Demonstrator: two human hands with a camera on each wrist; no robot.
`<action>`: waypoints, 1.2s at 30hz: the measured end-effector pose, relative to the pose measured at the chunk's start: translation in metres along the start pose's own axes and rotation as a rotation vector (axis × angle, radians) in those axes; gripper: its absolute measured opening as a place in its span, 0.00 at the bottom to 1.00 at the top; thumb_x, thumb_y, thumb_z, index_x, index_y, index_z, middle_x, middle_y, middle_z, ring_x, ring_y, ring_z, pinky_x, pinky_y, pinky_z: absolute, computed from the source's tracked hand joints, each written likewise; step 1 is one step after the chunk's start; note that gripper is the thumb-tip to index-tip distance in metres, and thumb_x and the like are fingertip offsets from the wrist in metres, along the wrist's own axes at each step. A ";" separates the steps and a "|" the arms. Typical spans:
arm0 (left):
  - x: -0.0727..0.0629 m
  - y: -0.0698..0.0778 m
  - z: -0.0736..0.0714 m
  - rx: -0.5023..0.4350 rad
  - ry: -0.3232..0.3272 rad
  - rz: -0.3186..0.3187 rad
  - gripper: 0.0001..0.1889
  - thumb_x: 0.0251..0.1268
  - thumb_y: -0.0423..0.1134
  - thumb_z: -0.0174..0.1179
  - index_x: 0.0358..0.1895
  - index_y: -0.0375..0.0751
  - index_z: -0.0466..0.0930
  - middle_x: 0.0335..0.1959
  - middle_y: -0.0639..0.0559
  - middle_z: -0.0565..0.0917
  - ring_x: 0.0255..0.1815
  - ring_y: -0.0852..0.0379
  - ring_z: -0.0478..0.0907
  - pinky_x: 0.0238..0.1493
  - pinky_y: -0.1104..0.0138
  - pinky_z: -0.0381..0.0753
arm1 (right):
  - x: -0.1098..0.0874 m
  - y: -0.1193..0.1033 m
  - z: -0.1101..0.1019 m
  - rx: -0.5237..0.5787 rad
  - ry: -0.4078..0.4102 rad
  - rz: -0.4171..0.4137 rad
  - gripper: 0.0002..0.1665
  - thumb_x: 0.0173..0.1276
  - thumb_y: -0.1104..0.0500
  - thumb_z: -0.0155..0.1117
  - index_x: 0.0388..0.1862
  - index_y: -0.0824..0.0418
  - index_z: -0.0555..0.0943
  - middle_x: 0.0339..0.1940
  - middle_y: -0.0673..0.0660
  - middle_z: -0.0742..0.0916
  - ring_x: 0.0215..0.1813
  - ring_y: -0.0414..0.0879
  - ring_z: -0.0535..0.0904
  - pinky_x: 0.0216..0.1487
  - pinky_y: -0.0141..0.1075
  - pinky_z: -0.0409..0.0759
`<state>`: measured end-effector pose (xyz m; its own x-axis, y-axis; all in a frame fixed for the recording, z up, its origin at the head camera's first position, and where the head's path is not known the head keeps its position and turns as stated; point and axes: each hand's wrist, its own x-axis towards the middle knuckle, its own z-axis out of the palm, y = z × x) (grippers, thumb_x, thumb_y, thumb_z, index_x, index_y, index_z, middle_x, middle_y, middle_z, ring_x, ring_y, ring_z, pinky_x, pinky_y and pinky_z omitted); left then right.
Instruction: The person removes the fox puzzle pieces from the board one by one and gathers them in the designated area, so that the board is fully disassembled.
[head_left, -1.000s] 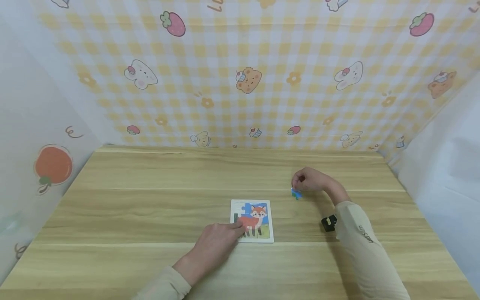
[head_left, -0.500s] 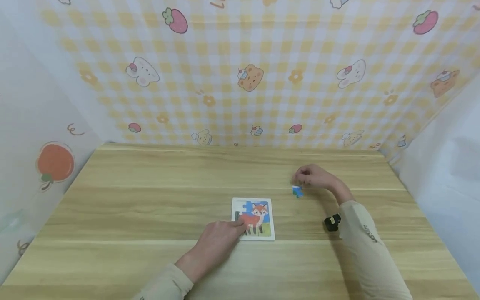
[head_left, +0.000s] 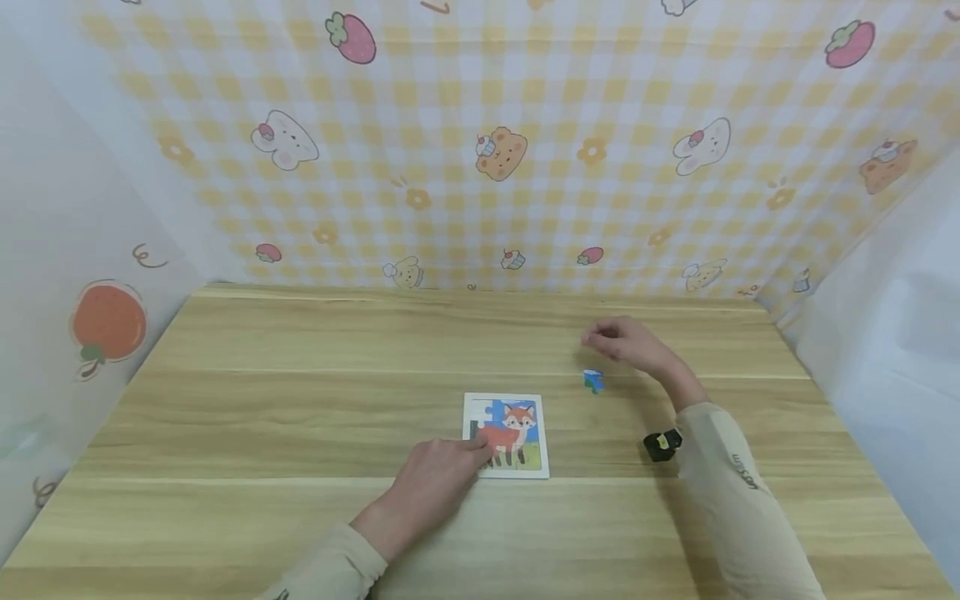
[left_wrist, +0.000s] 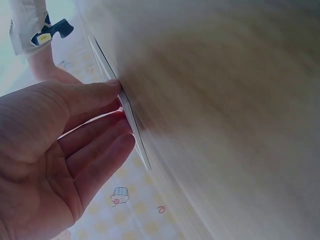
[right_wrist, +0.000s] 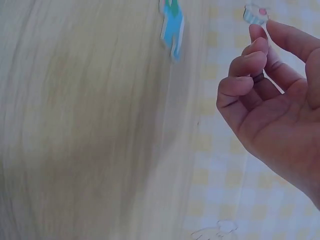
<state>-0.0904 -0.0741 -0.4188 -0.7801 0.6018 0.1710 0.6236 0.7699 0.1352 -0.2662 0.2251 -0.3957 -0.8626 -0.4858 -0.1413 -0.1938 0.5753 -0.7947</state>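
From the head view, I can see a person's left hand (head_left: 435,483) reaching in over the table (head_left: 300,417), its fingers laid on the lower left part of a square puzzle board (head_left: 543,450) with a white border. The board lies flat near the middle of the table and shows a fox on grass under blue sky, with a pale, unfilled patch at its upper left. To the right of the board and a little farther off, well apart from it, a loose piece (head_left: 593,381) in blue and green lies on the wood. The right hand (head_left: 630,343) hovers just beyond that piece, not touching it. A black block (head_left: 662,445) with a yellow patch shows beside the right sleeve (head_left: 742,500), and a yellow checked cloth (head_left: 420,125) rises behind the table. In the left wrist view, the board appears nearly edge-on; the left grip is apart, thumb and nearly straight fingers all resting against the board. In the right wrist view, the loose piece sits at the top, clear of the hand; the right grip is loosely curled, thumb and index tips close together but slightly apart.
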 end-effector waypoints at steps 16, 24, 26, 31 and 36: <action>0.001 -0.001 -0.001 0.006 -0.011 0.009 0.08 0.56 0.31 0.62 0.39 0.45 0.83 0.45 0.51 0.84 0.24 0.61 0.77 0.18 0.71 0.73 | 0.010 -0.044 0.046 -0.209 -0.158 -0.190 0.05 0.64 0.61 0.62 0.33 0.59 0.84 0.25 0.49 0.82 0.28 0.44 0.73 0.31 0.36 0.73; 0.003 -0.002 -0.001 -0.005 -0.018 0.003 0.08 0.56 0.31 0.62 0.39 0.45 0.83 0.45 0.52 0.84 0.19 0.64 0.70 0.17 0.73 0.69 | 0.012 -0.060 0.063 -0.216 -0.217 -0.246 0.05 0.63 0.62 0.63 0.36 0.58 0.85 0.29 0.47 0.84 0.30 0.43 0.76 0.32 0.34 0.75; 0.003 -0.002 -0.001 -0.006 -0.023 0.001 0.07 0.56 0.31 0.62 0.38 0.45 0.83 0.44 0.52 0.84 0.19 0.65 0.68 0.16 0.73 0.68 | 0.013 -0.059 0.066 -0.208 -0.217 -0.246 0.06 0.62 0.63 0.62 0.37 0.59 0.85 0.31 0.47 0.84 0.31 0.42 0.76 0.32 0.35 0.75; 0.002 -0.002 -0.002 -0.009 -0.025 0.002 0.07 0.56 0.32 0.63 0.37 0.45 0.83 0.45 0.52 0.83 0.20 0.65 0.68 0.16 0.73 0.68 | 0.012 -0.059 0.074 -0.193 -0.220 -0.268 0.08 0.62 0.65 0.61 0.39 0.61 0.84 0.34 0.49 0.85 0.34 0.42 0.77 0.35 0.35 0.77; 0.001 -0.001 -0.002 -0.006 -0.015 0.001 0.07 0.54 0.31 0.63 0.37 0.45 0.83 0.46 0.52 0.83 0.18 0.65 0.67 0.15 0.73 0.67 | 0.014 -0.060 0.083 -0.191 -0.239 -0.274 0.09 0.61 0.65 0.62 0.40 0.59 0.84 0.35 0.47 0.84 0.35 0.41 0.77 0.37 0.34 0.77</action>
<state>-0.0917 -0.0753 -0.4167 -0.7801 0.6058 0.1566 0.6247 0.7680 0.1409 -0.2274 0.1290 -0.3987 -0.6387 -0.7641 -0.0904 -0.5038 0.5042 -0.7014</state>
